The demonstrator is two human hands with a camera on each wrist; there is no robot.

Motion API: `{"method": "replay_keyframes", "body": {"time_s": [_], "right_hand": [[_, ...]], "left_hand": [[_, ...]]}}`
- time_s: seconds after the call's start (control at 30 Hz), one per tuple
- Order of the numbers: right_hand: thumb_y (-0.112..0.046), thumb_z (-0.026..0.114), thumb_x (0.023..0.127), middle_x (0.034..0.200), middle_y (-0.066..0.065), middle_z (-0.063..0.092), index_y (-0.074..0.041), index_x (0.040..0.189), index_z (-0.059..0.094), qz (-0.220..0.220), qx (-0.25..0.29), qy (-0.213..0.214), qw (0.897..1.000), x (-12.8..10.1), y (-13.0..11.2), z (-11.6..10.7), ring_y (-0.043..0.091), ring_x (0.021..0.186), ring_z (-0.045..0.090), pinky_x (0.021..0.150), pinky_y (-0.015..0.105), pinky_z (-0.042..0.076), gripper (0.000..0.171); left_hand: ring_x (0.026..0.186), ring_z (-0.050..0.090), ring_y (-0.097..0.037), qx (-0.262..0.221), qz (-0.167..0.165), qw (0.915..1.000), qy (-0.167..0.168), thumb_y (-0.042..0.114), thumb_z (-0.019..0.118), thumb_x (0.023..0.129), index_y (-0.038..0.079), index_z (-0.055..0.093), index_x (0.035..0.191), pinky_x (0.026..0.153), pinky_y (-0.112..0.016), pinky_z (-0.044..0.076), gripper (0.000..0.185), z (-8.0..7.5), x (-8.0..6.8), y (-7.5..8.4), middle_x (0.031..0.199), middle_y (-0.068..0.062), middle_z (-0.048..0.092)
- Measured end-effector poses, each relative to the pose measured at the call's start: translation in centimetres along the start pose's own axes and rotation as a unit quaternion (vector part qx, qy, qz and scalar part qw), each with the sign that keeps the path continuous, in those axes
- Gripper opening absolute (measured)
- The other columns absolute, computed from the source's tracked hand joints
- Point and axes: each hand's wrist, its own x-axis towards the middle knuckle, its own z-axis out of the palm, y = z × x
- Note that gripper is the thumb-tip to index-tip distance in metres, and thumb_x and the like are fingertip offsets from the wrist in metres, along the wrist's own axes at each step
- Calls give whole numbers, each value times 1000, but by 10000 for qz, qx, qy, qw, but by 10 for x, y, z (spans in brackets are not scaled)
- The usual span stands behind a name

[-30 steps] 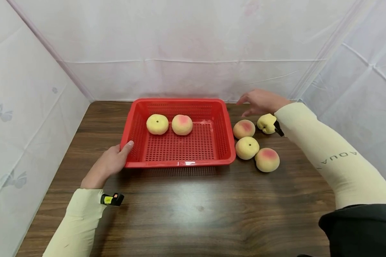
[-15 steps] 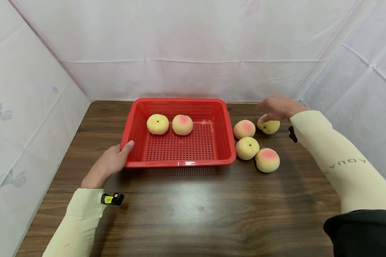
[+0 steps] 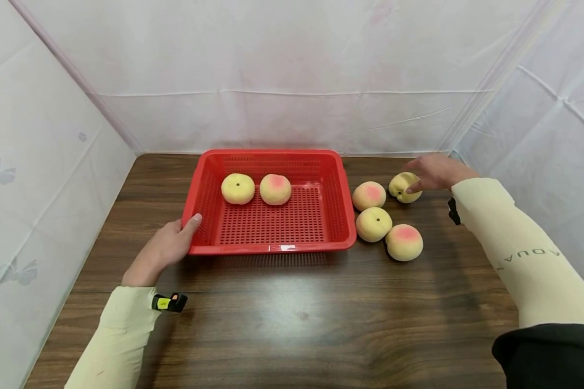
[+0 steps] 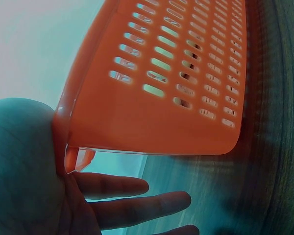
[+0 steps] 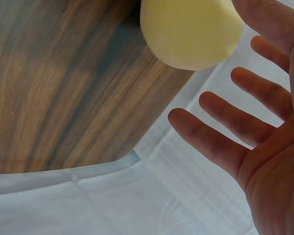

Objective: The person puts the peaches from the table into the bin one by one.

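A red perforated plastic basket (image 3: 277,248) stands on the table, holding a yellow peach (image 3: 238,188) and a pink-topped peach (image 3: 275,189). My left hand (image 3: 167,246) grips its left rim, thumb over the edge. In the left wrist view the fingers (image 4: 142,208) stretch along the outside below the rim. My right hand (image 3: 438,173) hovers beside a yellow peach (image 3: 403,188) at the back right, its thumb overlapping it in the head view. The right wrist view shows its fingers (image 5: 210,142) spread, apart from that peach (image 5: 191,32).
Right of the basket lie a pinkish peach (image 3: 369,195), a yellow peach (image 3: 374,224) and a pink-topped peach (image 3: 404,242), close together. The dark wooden table (image 3: 292,329) meets white cloth walls (image 3: 292,119) at the back and sides.
My right hand has moved right from near the basket's back right corner, over the far peach, and now sits lower at that peach's right side. The left hand and basket stay put.
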Motion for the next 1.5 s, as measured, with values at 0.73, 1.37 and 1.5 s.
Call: {"method": "replay_keyframes", "body": {"time_s": [0.73, 1.37, 1.5], "right_hand": [[-32, 82, 88, 129, 35, 61, 2, 150, 47, 396, 516, -297, 9974, 21, 3, 44, 47, 118, 59, 101, 61, 47, 79], [-22, 83, 86, 115, 31, 55, -5, 138, 56, 345, 786, 184, 9961, 31, 7, 60, 37, 95, 57, 81, 51, 50, 61], [-22, 83, 85, 116, 31, 56, -6, 137, 56, 360, 800, 191, 9960, 30, 10, 61, 37, 97, 57, 82, 51, 50, 61]], "left_hand": [[89, 56, -25, -140, -2, 9999, 16, 63, 26, 108, -1, 55, 128, 72, -37, 41, 73, 4, 0, 2, 100, -15, 65], [89, 56, -26, -90, -38, 9999, 54, 63, 26, 108, -1, 54, 129, 73, -38, 42, 73, 2, -1, 0, 102, -16, 65], [90, 56, -26, -126, -36, 9999, 4, 63, 26, 108, 0, 55, 129, 73, -38, 42, 73, 2, 0, 1, 102, -16, 64]]}}
